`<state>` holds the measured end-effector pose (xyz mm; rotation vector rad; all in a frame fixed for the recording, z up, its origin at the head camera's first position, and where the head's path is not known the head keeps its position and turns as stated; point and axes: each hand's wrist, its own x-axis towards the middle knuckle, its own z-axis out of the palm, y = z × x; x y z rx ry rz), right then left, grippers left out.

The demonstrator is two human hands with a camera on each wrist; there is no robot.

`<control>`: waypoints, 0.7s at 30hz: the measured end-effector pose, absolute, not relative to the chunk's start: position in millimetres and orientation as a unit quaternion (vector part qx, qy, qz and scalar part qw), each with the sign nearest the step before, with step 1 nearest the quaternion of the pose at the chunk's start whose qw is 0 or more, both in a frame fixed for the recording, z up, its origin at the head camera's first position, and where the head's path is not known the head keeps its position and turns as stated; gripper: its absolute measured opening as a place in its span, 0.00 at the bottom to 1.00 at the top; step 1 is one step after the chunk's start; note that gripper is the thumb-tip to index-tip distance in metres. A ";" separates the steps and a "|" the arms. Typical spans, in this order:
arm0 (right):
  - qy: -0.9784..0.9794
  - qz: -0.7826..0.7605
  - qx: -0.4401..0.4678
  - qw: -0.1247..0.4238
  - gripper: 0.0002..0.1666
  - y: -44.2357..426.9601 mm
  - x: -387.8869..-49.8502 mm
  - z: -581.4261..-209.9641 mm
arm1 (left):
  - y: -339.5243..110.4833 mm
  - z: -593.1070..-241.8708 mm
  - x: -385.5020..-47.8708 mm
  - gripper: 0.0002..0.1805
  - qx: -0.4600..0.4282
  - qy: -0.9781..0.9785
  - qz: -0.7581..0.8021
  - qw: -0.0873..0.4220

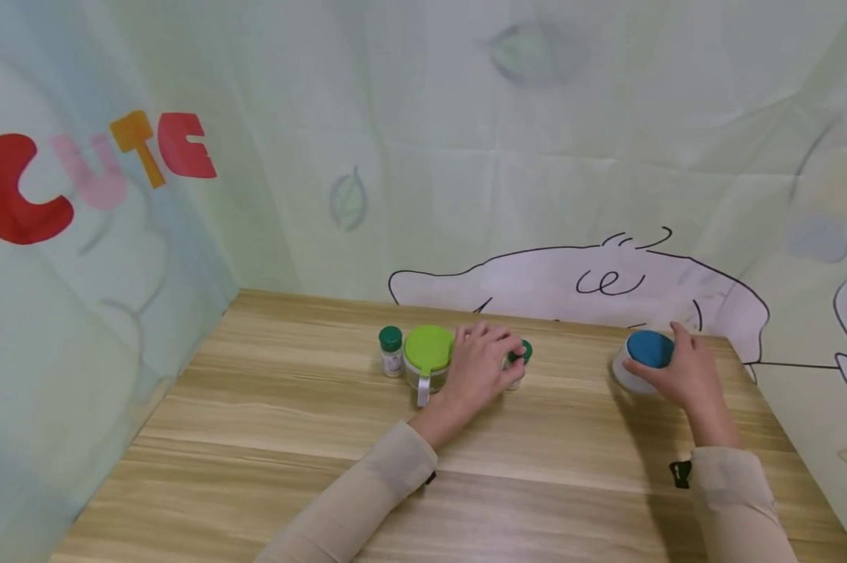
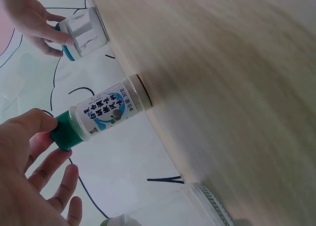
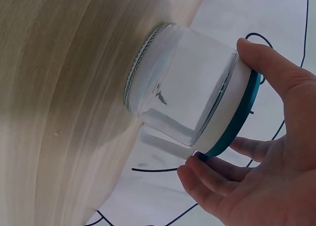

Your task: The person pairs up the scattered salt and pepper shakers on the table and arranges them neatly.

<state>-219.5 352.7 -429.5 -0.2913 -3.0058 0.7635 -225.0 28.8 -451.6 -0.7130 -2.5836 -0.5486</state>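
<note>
My left hand (image 1: pixel 478 361) pinches the green cap of a spice bottle (image 2: pixel 106 111) between thumb and fingers; its other fingers are spread. In the left wrist view the bottle stands upright on the table, its white label with dark writing and a blue design. Over to the right, my right hand (image 1: pixel 690 371) grips a clear glass jar (image 3: pixel 185 82) round its white-and-blue lid (image 3: pixel 237 117). That jar rests on the table, and its glass looks empty. The left hand partly covers the spice bottle in the head view.
A glass jar with a lime-green lid (image 1: pixel 428 346) and a pale handle stands just left of my left hand. Beside it is a second green-capped spice bottle (image 1: pixel 391 358). The wooden table (image 1: pixel 268 399) meets printed cloth walls (image 1: pixel 289 195) at its back and sides.
</note>
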 end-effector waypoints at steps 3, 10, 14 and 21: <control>-0.964 0.246 -0.098 0.022 0.66 352.0 -220.3 -430.6 | 29.3 -452.6 -225.5 0.03 -0.253 -0.926 -0.193 0.202; -0.962 0.245 -0.115 0.042 0.64 349.9 -222.5 -433.4 | 29.8 -453.7 -226.3 0.03 -0.249 -0.928 -0.189 0.204; -0.961 0.247 -0.112 0.050 0.63 350.5 -223.2 -434.9 | 29.8 -453.3 -226.3 0.03 -0.250 -0.926 -0.192 0.209; -0.961 0.247 -0.110 0.053 0.62 351.7 -223.6 -436.0 | 30.1 -452.8 -225.9 0.03 -0.251 -0.926 -0.190 0.208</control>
